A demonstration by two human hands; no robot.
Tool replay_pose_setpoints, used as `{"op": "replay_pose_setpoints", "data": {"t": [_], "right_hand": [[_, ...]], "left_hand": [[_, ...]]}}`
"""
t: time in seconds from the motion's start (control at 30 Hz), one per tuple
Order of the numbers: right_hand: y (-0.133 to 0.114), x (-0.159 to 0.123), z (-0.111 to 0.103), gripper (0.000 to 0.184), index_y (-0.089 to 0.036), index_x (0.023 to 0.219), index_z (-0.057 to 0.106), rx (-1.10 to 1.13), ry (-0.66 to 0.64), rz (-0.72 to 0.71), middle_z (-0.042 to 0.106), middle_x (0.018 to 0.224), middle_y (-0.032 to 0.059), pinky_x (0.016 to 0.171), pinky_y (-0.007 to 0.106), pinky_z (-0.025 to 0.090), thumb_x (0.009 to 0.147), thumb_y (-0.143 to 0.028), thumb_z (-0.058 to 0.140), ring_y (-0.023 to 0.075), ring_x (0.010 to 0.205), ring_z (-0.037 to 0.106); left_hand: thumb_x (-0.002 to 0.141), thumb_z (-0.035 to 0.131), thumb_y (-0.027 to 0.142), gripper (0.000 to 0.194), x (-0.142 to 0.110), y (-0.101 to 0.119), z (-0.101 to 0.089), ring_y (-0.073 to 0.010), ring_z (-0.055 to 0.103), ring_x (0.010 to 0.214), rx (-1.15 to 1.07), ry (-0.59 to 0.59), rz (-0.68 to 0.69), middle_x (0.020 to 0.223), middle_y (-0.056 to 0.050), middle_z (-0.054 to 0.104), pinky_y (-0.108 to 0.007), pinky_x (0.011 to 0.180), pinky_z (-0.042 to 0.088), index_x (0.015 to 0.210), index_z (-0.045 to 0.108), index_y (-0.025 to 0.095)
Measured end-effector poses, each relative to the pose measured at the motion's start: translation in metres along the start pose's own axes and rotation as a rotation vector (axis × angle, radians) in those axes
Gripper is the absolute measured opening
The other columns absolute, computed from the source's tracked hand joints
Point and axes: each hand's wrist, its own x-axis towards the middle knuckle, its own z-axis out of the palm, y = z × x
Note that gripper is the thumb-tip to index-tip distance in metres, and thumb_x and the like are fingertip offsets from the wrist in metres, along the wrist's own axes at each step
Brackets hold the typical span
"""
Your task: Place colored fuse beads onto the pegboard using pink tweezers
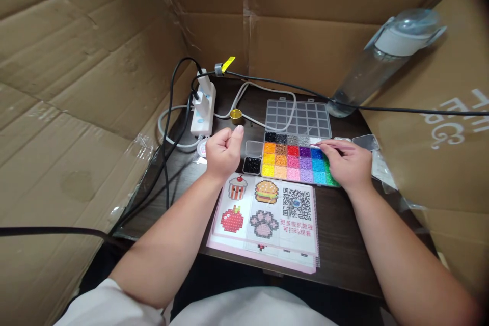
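My right hand [349,164] grips pink tweezers [344,146], whose tips reach over the white beads [315,141] in a sectioned bead box [284,181]. Its compartments hold small beads sorted by colour, and its clear lid [298,118] lies folded back behind. My left hand [224,150] is closed in a fist, thumb on top, left of the box; whatever may be inside it is hidden. Beside that fist sits a small open case of black beads [252,165]. Pixel-pattern sheets [263,244], showing a burger, a paw and a strawberry, lie in front of the box.
A white power strip [206,109] with plugs and cables stands at the left. Behind my left fist is a small gold tin [236,116]. A water bottle [376,69] stands back right, a black cable [282,83] crossing before it. Cardboard walls [305,56] enclose the dark table [344,254].
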Motion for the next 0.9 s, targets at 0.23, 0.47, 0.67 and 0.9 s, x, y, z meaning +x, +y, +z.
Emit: {"op": "replay_pose_setpoints", "data": {"t": [0.23,0.47,0.67,0.9], "right_hand": [[0.0021,-0.0011,0.0003,0.011,-0.022,0.081,0.077,0.027,-0.02,-0.04,0.077,0.084,0.0041,0.079,0.034,0.057,0.081,-0.025,0.067,0.0204,0.082,0.073],[-0.0011,-0.001,-0.0003,0.01,-0.022,0.081,0.077,0.031,0.025,-0.038,0.077,0.083,0.0045,0.079,0.035,0.058,0.08,-0.025,0.067,0.0204,0.082,0.073],[0.0013,0.0008,0.0014,0.011,-0.02,0.079,0.077,0.048,0.051,0.0,0.077,0.083,0.006,0.078,0.036,0.058,0.079,-0.026,0.068,0.0211,0.08,0.073],[0.0023,0.0058,0.0025,0.015,-0.018,0.08,0.077,0.109,0.033,0.05,0.078,0.086,0.0082,0.08,0.036,0.058,0.08,-0.028,0.066,0.0215,0.083,0.073]], "left_hand": [[0.088,0.057,0.039,0.054,0.0,-0.0006,0.0005,-0.0062,0.025,0.044,-0.014,-0.004,0.009,0.045,0.006,0.028,-0.028,0.043,0.022,0.051,0.025,0.019],[0.088,0.058,0.04,0.054,-0.0005,-0.0021,0.0008,-0.0061,0.027,0.044,-0.029,-0.002,-0.007,0.045,0.005,0.03,-0.028,0.044,0.023,0.05,0.026,0.019],[0.088,0.057,0.041,0.054,0.0,0.0004,0.0014,-0.0064,0.028,0.043,-0.015,0.001,-0.021,0.044,0.005,0.031,-0.027,0.043,0.024,0.05,0.026,0.019],[0.087,0.059,0.04,0.054,0.0034,-0.0006,-0.0023,-0.0065,0.028,0.042,0.026,0.015,-0.032,0.043,0.005,0.03,-0.028,0.043,0.022,0.05,0.026,0.019]]}}
